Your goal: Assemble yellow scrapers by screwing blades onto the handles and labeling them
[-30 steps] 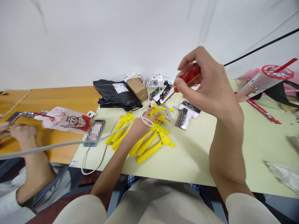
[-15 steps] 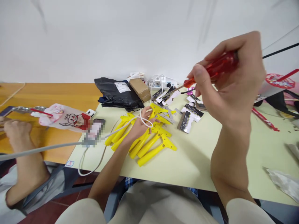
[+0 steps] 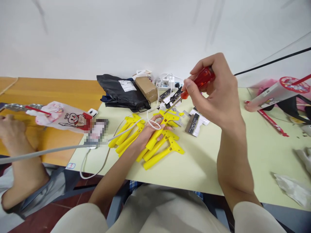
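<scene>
Screwdriver (image 3: 201, 79), translucent red handle

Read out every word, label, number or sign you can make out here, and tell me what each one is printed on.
White paper shipping label on the black plastic mailer bag: printed, too small to read.
Black-and-white printed cards: too small to read.
Dark rectangular phone: pixelated, unreadable.
Pink-and-white plastic bag with a cartoon figure: no readable words.

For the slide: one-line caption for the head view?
Right hand holds a red-handled screwdriver over yellow plastic parts under the left hand.
</scene>
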A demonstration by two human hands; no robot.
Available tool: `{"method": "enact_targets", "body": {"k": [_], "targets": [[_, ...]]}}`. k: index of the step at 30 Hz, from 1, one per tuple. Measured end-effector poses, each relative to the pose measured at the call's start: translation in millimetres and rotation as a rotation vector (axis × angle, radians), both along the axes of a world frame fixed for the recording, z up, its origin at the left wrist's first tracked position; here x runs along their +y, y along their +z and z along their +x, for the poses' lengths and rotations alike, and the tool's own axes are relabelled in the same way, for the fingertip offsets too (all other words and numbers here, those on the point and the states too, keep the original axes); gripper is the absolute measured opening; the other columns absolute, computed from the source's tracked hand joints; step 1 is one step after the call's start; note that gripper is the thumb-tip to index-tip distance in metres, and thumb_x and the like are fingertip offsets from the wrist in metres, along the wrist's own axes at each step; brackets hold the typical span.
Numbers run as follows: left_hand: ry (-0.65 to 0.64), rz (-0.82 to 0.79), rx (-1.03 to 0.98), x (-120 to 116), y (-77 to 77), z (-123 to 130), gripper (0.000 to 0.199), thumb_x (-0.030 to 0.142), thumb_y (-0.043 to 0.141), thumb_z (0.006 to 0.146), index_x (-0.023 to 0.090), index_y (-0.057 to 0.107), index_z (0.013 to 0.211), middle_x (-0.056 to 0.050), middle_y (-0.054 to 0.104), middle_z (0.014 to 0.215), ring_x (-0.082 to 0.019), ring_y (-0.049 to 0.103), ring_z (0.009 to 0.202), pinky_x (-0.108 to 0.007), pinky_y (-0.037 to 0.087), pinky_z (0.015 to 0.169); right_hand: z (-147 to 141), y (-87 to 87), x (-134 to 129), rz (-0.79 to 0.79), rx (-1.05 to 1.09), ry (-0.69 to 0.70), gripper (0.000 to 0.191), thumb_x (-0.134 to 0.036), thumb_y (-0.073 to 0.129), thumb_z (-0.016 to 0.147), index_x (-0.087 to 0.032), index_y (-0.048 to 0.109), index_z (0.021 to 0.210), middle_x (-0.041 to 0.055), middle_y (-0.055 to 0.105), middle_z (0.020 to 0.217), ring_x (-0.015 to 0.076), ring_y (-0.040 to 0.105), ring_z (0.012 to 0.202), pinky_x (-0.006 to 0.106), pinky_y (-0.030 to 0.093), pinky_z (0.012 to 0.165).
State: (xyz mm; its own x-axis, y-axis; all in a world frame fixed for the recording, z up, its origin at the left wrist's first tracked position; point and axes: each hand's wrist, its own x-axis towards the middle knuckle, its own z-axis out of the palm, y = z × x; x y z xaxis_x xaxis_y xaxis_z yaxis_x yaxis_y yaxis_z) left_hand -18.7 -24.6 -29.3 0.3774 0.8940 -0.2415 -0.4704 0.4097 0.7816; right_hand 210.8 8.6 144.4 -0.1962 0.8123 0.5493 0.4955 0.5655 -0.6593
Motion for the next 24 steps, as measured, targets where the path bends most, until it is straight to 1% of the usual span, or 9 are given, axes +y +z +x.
{"method": "enact_targets", "body": {"k": [4, 8, 13, 17, 22, 24], "targets": [[0.024, -0.003, -0.015, -2.3, 0.7, -1.1, 0.057, 0.024, 0.093, 0.087, 0.026, 0.062, 0.135, -0.01, 0.072, 0.139, -0.024, 0.084, 0.105, -0.016, 0.042, 0.041, -1.0, -2.1, 0.6, 0.005, 0.012, 0.006, 0.031, -0.06, 0.069, 0.108, -0.033, 0.059, 0.116, 0.0059, 0.07, 0.098, 0.0306, 0.076, 0.099, 0.043, 0.062, 0.077], [0.04, -0.008, -0.036, -2.6, 0.9, -0.8, 0.059, 0.022, 0.093, 0.085, 0.024, 0.062, 0.135, -0.011, 0.073, 0.133, -0.025, 0.084, 0.104, -0.016, 0.041, 0.042, -2.0, -7.7, 3.8, 0.053, 0.06, 0.043, 0.034, -0.063, 0.07, 0.107, -0.032, 0.06, 0.113, 0.004, 0.069, 0.091, 0.0286, 0.076, 0.092, 0.041, 0.06, 0.072], [0.057, -0.024, -0.041, -1.1, 2.8, -0.3, 0.063, 0.019, 0.094, 0.084, 0.023, 0.061, 0.137, -0.01, 0.075, 0.127, -0.021, 0.083, 0.095, -0.018, 0.042, 0.041, -3.7, -9.9, 6.5, 0.085, 0.093, 0.101, 0.035, -0.064, 0.072, 0.106, -0.031, 0.06, 0.11, 0.0033, 0.067, 0.09, 0.0266, 0.076, 0.088, 0.039, 0.059, 0.07], [0.044, -0.011, -0.039, -1.6, 1.1, -0.9, 0.061, 0.019, 0.093, 0.085, 0.024, 0.059, 0.136, -0.01, 0.076, 0.126, -0.021, 0.082, 0.092, -0.018, 0.041, 0.042, -3.9, -9.5, 6.6, 0.081, 0.076, 0.094, 0.032, -0.062, 0.071, 0.108, -0.032, 0.06, 0.111, 0.0038, 0.067, 0.093, 0.0269, 0.076, 0.089, 0.039, 0.058, 0.07], [0.018, 0.002, -0.022, -2.3, -5.2, -2.6, 0.063, 0.024, 0.093, 0.088, 0.027, 0.058, 0.14, -0.008, 0.079, 0.119, -0.013, 0.075, 0.068, -0.02, 0.044, 0.046, -4.3, -8.9, 5.4, 0.071, 0.053, 0.073, 0.032, -0.061, 0.071, 0.108, -0.031, 0.06, 0.111, 0.0043, 0.068, 0.094, 0.0268, 0.076, 0.089, 0.039, 0.059, 0.07], [0.025, -0.002, -0.012, -2.0, -5.7, -2.4, 0.062, 0.025, 0.093, 0.088, 0.027, 0.058, 0.139, -0.008, 0.079, 0.12, -0.011, 0.073, 0.064, -0.02, 0.044, 0.046, -4.4, -8.0, 4.3, 0.061, 0.04, 0.064, 0.035, -0.063, 0.073, 0.106, -0.031, 0.06, 0.109, 0.0045, 0.07, 0.094, 0.0259, 0.075, 0.086, 0.039, 0.06, 0.069]]}}
